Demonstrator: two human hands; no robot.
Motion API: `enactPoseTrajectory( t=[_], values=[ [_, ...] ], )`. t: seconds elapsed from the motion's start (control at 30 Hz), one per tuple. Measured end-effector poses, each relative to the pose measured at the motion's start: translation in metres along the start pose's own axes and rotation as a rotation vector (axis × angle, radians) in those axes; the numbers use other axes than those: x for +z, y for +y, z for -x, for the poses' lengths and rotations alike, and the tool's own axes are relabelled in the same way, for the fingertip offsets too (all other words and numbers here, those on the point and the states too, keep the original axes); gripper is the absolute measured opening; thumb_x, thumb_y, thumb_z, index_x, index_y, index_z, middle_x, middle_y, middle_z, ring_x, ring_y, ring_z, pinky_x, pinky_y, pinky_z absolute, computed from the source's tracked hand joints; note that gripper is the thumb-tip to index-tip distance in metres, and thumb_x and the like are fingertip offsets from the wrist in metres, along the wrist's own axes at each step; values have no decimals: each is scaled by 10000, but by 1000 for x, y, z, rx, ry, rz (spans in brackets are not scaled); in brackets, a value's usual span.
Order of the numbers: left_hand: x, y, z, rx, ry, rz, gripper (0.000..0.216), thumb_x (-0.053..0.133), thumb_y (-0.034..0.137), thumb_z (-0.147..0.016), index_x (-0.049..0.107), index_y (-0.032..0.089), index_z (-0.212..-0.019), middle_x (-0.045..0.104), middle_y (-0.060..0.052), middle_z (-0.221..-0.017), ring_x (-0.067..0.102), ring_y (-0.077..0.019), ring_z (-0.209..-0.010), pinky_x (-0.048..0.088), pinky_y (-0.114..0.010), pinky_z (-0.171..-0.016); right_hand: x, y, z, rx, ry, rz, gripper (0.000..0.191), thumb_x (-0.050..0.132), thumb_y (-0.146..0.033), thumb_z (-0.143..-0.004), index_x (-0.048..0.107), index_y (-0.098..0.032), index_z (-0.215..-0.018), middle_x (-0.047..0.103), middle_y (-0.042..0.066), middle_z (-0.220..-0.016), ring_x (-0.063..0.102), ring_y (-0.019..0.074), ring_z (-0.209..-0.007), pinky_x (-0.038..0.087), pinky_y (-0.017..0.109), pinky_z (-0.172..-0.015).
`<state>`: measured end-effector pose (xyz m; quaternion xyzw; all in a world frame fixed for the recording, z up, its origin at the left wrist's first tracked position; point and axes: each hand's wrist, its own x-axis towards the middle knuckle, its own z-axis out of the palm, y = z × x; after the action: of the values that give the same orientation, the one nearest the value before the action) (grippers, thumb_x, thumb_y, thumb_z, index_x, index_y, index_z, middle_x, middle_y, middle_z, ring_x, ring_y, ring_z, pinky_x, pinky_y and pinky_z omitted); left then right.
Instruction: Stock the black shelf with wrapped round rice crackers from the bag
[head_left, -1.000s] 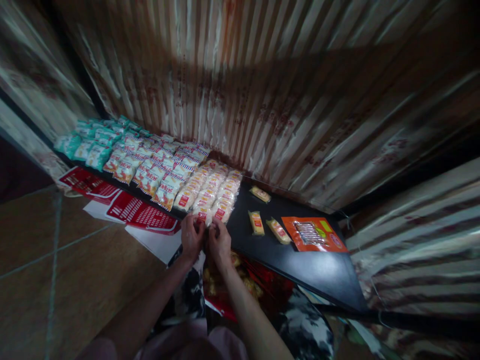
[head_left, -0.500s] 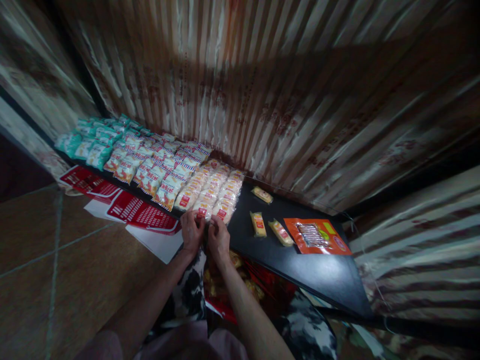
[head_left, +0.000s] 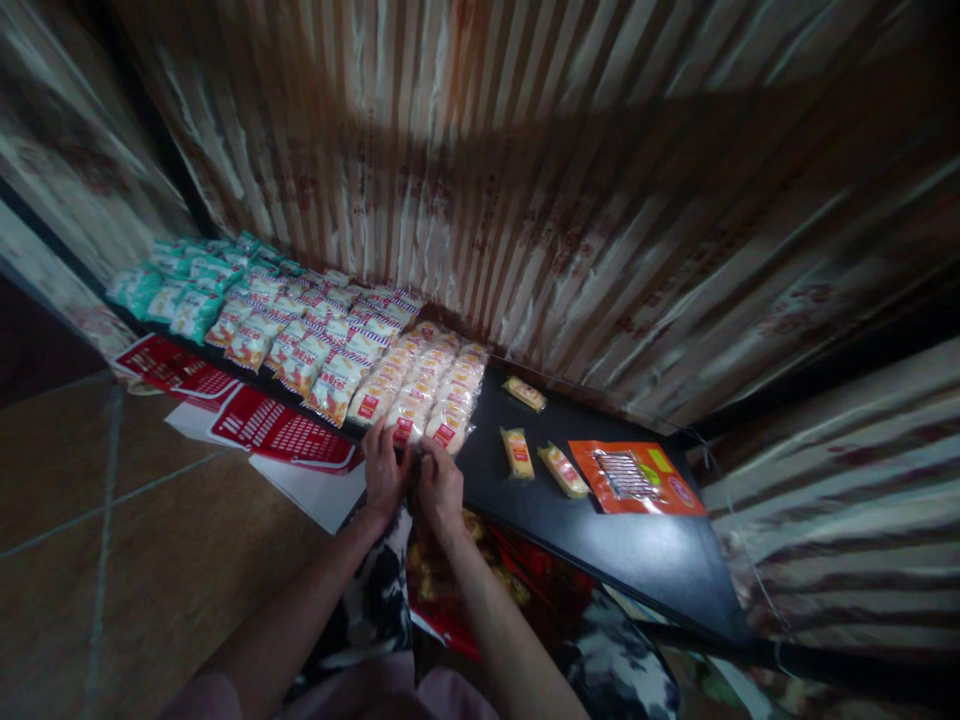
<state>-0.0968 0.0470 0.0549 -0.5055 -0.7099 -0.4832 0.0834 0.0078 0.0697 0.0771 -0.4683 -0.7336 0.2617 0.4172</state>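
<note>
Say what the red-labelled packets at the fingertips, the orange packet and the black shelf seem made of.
Red-labelled packets: probably clear plastic film, from shiny, crinkled highlights. Orange packet: likely glossy plastic, with a see-through window. Black shelf: smooth, reflecting light; metal or laminate, unclear.

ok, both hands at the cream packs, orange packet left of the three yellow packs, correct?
Wrong side: head view shows the orange packet right of the three yellow packs. Left hand and right hand are at the cream packs.
</note>
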Motion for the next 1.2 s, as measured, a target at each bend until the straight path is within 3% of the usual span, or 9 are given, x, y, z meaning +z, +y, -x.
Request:
enactPoseTrajectory(
  t=[0.17,0.3,0.47,0.63,0.87,1.2],
  values=[
    [2,0,0,8,15,8,352,521,311,-840,466,140,-1143,462,-173,-1240,410,-272,-1190,384,-473,-970,-11,7,-7,-87,174,227,337,385,-166,-840,615,-181,-1087,490,102,-1325,349,246,-1269,317,499,-1017],
    [3,0,0,-4,6,38,354,520,270,-836,448,147,-1160,459,-170,-1240,408,-276,-1202,391,-485,-967,-13,19,-13,-65,108,291,378,435,-201,-832,554,-191,-1190,369,110,-1420,244,283,-1327,329,527,-994],
    [6,1,-1,10,12,45,436,508,232,-836,381,126,-1239,442,-189,-1252,397,-276,-1214,390,-485,-977,-15,28,-20,-92,19,306,366,491,-202,-806,560,-202,-1166,361,105,-1426,267,290,-1320,346,511,-985],
    [7,3,-3,41,23,35,467,490,225,-843,344,128,-1276,428,-196,-1269,383,-288,-1231,381,-502,-984,-20,29,-24,-120,5,291,306,510,-185,-787,587,-205,-1082,406,91,-1397,309,263,-1304,349,483,-998],
    [10,3,-6,33,0,25,459,474,228,-850,349,121,-1279,434,-200,-1266,384,-282,-1230,388,-491,-982,-18,38,-25,-169,42,260,406,507,-188,-776,507,-159,-1180,454,135,-1346,383,233,-1265,352,458,-1023],
    [16,2,-9,21,-14,10,452,457,232,-863,345,125,-1288,426,-203,-1288,385,-283,-1239,397,-495,-977,-20,32,-24,-137,29,226,407,492,-198,-781,506,-175,-1187,444,114,-1358,390,220,-1261,351,432,-1036]
  ],
)
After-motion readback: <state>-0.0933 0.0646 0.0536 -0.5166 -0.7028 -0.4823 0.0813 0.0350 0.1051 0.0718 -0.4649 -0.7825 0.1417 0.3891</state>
